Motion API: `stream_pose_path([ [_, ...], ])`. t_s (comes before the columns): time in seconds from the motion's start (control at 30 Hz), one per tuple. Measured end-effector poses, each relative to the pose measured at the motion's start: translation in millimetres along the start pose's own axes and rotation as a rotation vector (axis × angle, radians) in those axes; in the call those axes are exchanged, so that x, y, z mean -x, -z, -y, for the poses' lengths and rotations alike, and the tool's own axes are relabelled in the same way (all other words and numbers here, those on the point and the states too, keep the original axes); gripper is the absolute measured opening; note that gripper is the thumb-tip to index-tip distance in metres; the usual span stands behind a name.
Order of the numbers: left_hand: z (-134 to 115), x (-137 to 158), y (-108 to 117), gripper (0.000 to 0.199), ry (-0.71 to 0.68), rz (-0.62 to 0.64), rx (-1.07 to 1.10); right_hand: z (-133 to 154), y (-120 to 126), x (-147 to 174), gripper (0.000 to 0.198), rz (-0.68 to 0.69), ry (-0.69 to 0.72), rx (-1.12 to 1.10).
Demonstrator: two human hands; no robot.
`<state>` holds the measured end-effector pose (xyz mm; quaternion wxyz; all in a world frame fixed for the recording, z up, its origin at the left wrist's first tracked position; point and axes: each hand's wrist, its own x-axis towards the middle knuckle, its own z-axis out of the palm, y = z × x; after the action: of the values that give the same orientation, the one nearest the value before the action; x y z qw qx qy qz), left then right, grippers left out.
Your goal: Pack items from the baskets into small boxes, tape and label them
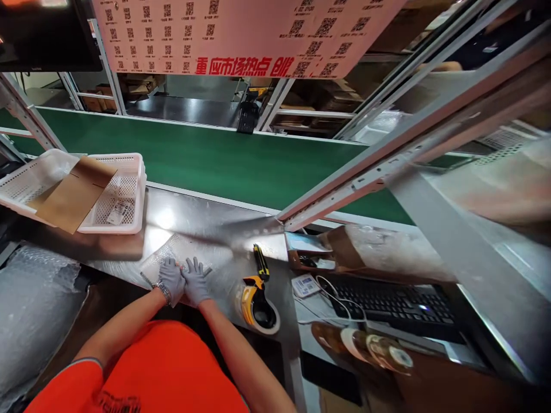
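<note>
A sheet of bubble wrap (166,252) lies on the metal bench in front of me. My left hand (171,282), in a grey glove, bends over its near edge with fingers close together. Beside it, my right hand (196,281), also gloved, rests on the same edge, its fingers a little spread. The thumbs meet between the hands. Both hands grip the folded edge of the wrap; whatever may be inside it is hidden. To the right are a yellow tape dispenser (248,304) with a roll of tape and a yellow-and-black box cutter (260,263).
White plastic baskets (140,195) with a cardboard piece (80,192) stand at left. A green conveyor belt (215,160) runs behind the bench. Rightward are a metal post (344,195), a keyboard (391,304), a phone (331,376) and tape rolls (379,347). More bubble wrap (34,321) fills the lower left.
</note>
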<state>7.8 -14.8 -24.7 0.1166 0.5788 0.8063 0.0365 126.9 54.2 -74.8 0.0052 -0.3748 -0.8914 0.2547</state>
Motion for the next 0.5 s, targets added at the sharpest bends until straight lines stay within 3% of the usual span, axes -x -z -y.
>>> stream_pose_path([
  [0.1,2,8,-9,0.058,0.032,-0.058,-0.017,-14,9,7,0.065,0.020,0.051,-0.046],
  [0.17,5,10,-18,0.075,0.052,-0.113,-0.015,-35,11,26,0.063,-0.110,0.003,-0.091],
  [0.27,9,9,-31,0.082,0.060,-0.139,0.002,-81,7,81,0.064,-0.490,-0.289,-0.084],
  [0.33,11,8,-38,0.079,0.056,-0.135,0.014,-113,1,123,0.078,-0.654,-0.489,0.011],
  [0.43,12,9,-46,0.077,0.065,-0.128,0.041,-149,-3,169,0.098,-0.578,-0.573,0.088],
  [0.5,12,10,-53,0.077,0.077,-0.128,0.075,-160,0,178,0.095,-0.477,-0.533,0.076],
])
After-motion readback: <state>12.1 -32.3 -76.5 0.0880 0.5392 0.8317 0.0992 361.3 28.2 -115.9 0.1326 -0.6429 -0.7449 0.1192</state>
